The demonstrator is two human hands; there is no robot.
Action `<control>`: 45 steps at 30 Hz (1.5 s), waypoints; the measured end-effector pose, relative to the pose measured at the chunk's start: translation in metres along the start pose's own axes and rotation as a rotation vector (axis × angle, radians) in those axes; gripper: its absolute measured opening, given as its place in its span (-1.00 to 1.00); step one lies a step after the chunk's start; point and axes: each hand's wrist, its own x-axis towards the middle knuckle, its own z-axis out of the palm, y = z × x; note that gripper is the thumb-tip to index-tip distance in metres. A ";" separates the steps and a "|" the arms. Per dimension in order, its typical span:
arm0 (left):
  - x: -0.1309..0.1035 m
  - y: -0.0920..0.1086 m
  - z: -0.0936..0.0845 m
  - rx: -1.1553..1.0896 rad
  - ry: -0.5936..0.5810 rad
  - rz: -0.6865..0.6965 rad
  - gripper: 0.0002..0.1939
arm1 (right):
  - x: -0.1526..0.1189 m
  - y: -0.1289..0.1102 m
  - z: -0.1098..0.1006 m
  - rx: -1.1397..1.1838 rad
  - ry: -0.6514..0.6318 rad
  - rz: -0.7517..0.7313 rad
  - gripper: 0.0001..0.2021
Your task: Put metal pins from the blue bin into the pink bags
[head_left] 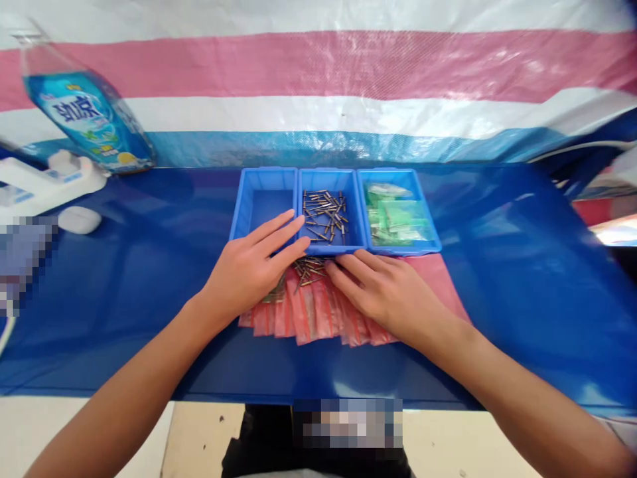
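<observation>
My left hand (253, 262) rests over the front of the left blue bin (237, 209), fingers apart and holding nothing visible. The middle blue bin (332, 250) has several thin metal pieces (326, 209) in it. Green plastic packets (401, 216) lie in the right blue bin (430, 229). A small pile of metal pieces (309, 271) sits just in front of the middle bin, between my hands. My right hand (381, 285) is beside that pile, fingers bent and low at the bin's front edge; its fingertips are partly hidden. Overlapping red-edged plastic bags (318, 315) are spread beneath both hands.
At the back left a blue-labelled bottle (92, 123) stands tilted in view, near a white power strip (54, 182) and a white rounded object (79, 220). A striped sheet (318, 66) rises behind the blue table (517, 279). Cables and a bright object are at the right.
</observation>
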 end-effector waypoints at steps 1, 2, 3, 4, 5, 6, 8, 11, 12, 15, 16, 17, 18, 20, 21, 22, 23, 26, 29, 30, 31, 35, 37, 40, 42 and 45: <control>0.000 0.000 0.000 -0.004 0.007 0.003 -0.73 | 0.000 -0.001 0.002 -0.001 -0.004 -0.002 -0.72; -0.001 0.000 0.001 -0.010 0.014 0.004 -0.73 | 0.000 -0.002 0.003 -0.002 0.002 -0.002 -0.74; -0.001 0.001 0.001 -0.015 0.021 0.002 -0.73 | -0.001 -0.002 0.004 -0.001 0.009 -0.005 -0.76; -0.001 0.001 0.002 -0.020 0.024 -0.004 -0.73 | -0.002 -0.001 0.004 0.003 0.012 -0.010 -0.78; -0.001 0.002 0.002 -0.025 0.028 -0.012 -0.74 | -0.002 -0.001 0.004 0.007 0.011 -0.015 -0.80; 0.000 0.002 0.002 -0.029 0.032 -0.021 -0.75 | -0.003 0.000 0.004 0.010 0.008 -0.022 -0.81; 0.003 0.002 0.001 -0.029 0.034 -0.026 -0.78 | -0.004 0.000 0.003 0.013 -0.001 -0.037 -0.80; 0.015 -0.001 -0.005 0.003 0.008 -0.003 -0.86 | -0.003 0.000 0.000 -0.007 0.017 -0.043 -0.75; 0.019 -0.002 -0.008 0.024 -0.011 0.006 -0.87 | -0.002 0.000 0.000 -0.018 0.020 -0.041 -0.73; 0.031 -0.004 -0.012 0.075 -0.057 0.027 -0.83 | 0.000 -0.002 0.003 -0.046 0.001 -0.018 -0.74; 0.032 -0.004 -0.011 0.083 -0.057 0.026 -0.82 | 0.001 -0.003 0.004 -0.051 -0.011 -0.011 -0.75; 0.032 -0.004 -0.010 0.086 -0.048 0.019 -0.82 | 0.002 -0.004 0.005 -0.054 -0.017 -0.004 -0.77; 0.030 -0.003 -0.008 0.088 -0.037 0.010 -0.82 | 0.003 -0.004 0.006 -0.055 -0.019 0.001 -0.79; 0.023 -0.002 -0.003 0.079 -0.021 -0.011 -0.83 | 0.005 -0.006 0.008 -0.055 -0.015 0.003 -0.81; 0.019 -0.001 0.000 0.063 -0.019 -0.019 -0.81 | 0.007 -0.007 0.008 -0.060 -0.011 0.006 -0.80; 0.015 0.000 0.002 0.043 -0.019 -0.023 -0.79 | 0.008 -0.008 0.008 -0.067 -0.006 0.011 -0.79; 0.011 0.001 0.005 0.019 -0.019 -0.026 -0.76 | 0.008 -0.008 0.008 -0.075 -0.003 0.016 -0.77; 0.006 0.002 0.007 -0.031 -0.014 -0.046 -0.74 | 0.010 -0.010 0.009 -0.088 0.010 0.048 -0.76; 0.007 0.002 0.006 -0.033 -0.020 -0.057 -0.75 | 0.011 -0.010 0.009 -0.082 0.033 0.047 -0.74; 0.008 0.001 0.005 -0.028 -0.024 -0.053 -0.75 | 0.010 -0.010 0.008 -0.080 0.043 0.037 -0.74; 0.008 0.001 0.004 -0.023 -0.030 -0.048 -0.74 | 0.010 -0.010 0.008 -0.079 0.053 0.027 -0.74; 0.007 0.001 0.002 -0.015 -0.033 -0.014 -0.72 | 0.007 -0.007 0.003 -0.033 0.099 0.028 -0.77; 0.006 0.000 0.002 -0.023 -0.040 -0.014 -0.71 | 0.005 -0.005 0.001 0.042 0.117 0.048 -0.79; 0.005 -0.001 0.003 -0.047 -0.078 -0.048 -0.68 | 0.003 -0.003 -0.003 0.166 0.175 0.083 -0.82; 0.006 -0.002 0.003 -0.053 -0.090 -0.060 -0.68 | 0.002 -0.003 -0.005 0.285 0.250 0.160 -0.86; 0.006 -0.004 0.004 -0.051 -0.069 -0.044 -0.71 | 0.003 -0.003 -0.009 0.678 0.315 0.396 -0.89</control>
